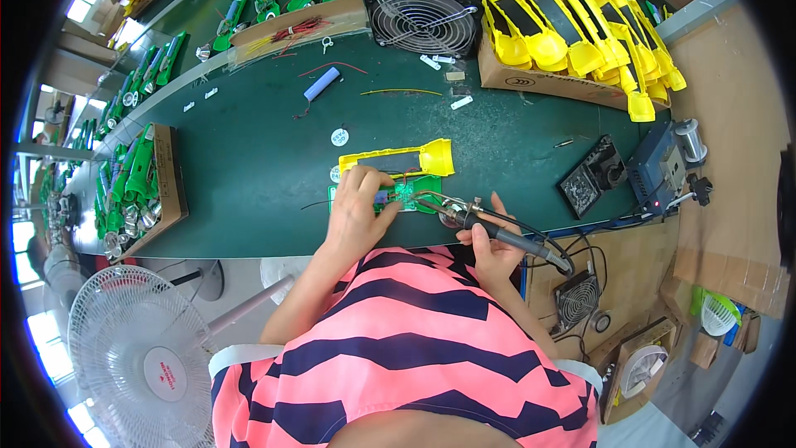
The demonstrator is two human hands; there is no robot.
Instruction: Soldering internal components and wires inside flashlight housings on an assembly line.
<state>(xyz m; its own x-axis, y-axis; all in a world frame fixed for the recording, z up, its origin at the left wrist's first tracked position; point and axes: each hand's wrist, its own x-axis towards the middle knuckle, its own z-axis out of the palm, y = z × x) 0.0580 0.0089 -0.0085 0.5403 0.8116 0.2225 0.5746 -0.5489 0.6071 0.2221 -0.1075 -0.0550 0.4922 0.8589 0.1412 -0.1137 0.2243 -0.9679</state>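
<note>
My right hand (491,255) grips a soldering iron (512,237) with a dark handle and a thin metal solder-feed tube along it. The iron's tip points left, onto a small green circuit board (405,192) in a green flashlight housing (431,199). My left hand (358,203) is closed over the left part of that housing, its thumb and fingertips together beside the board. What they pinch is hidden. A blue-purple cell (382,197) shows between the fingers. Just behind lies a yellow housing half (439,158), open side up.
A cardboard box of yellow housings (572,25) stands back right, beside a black fan (425,12). At right are a soldering station (655,170) and a black iron stand (593,176). A box of green flashlights (137,187) stands left. A loose blue cell (322,84) lies mid-table.
</note>
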